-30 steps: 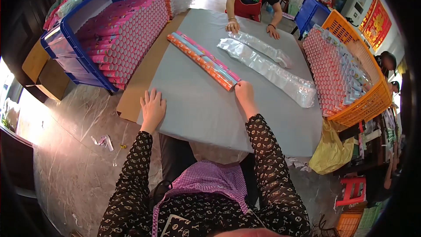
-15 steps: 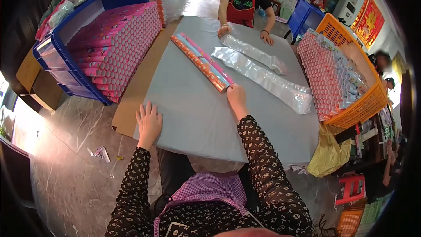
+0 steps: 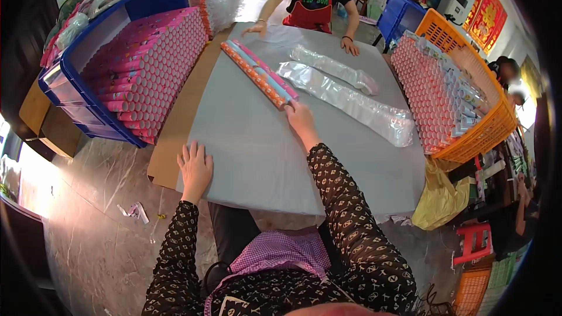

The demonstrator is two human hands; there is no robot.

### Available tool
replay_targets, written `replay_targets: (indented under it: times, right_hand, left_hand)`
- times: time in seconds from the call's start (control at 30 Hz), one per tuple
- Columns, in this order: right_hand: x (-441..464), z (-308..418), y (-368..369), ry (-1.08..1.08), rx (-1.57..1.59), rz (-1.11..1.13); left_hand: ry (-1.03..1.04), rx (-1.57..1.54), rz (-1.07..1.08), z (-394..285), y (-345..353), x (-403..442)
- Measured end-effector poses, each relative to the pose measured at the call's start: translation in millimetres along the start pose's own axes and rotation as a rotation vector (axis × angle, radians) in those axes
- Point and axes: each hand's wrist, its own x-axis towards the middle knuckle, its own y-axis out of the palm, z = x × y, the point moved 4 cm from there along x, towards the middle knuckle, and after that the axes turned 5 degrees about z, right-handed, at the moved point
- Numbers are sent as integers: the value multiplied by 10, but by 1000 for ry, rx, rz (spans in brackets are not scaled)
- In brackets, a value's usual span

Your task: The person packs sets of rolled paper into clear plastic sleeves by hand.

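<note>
My left hand [image 3: 195, 169] lies flat with spread fingers on the near left edge of the grey-covered table [image 3: 257, 169]. My right hand [image 3: 301, 119] has its fingers closed at the near end of a bundle of rolls: an orange patterned roll [image 3: 253, 74], a light blue one [image 3: 263, 71] and a pink one [image 3: 273, 75]. How the fingertips hold the ends is partly hidden. To the right of the bundle lie two clear plastic sleeve stacks, a long one [image 3: 345, 100] and a shorter one [image 3: 333, 68].
Across the table stands a person in a red apron [image 3: 308, 16], both hands at the far edge. A blue crate [image 3: 88, 108] of pink rolls is at left. An orange crate [image 3: 483, 140] with more rolls stands right, above a yellow bag [image 3: 439, 199].
The rolls and my right hand have shifted left across the table. The other person's one hand has left the plastic sleeves and moved left. My left hand stays flat.
</note>
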Motion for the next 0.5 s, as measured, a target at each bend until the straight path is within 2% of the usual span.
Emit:
replay_targets:
  times: [0.03, 0.13, 0.2, 0.23, 0.3, 0.5]
  right_hand:
    - [-43, -10, -8, 3, -1, -1]
    - [-191, -214, 64, -32, 263, -42]
    - [-322, -267, -52, -112, 391, -332]
    - [-396, -318, -77, -109, 393, -332]
    - [-548, -413, -125, 4, 277, -186]
    - [-1163, -268, -389, -83, 157, -120]
  left_hand:
    - [-4, -7, 3, 9, 8, -3]
    - [-6, -10, -18, 16, 22, -15]
    - [0, -14, -18, 12, 13, -11]
    - [8, -15, -18, 14, 3, -10]
    - [11, -14, -19, 18, 7, -14]
    - [40, -37, -52, 57, 45, -16]
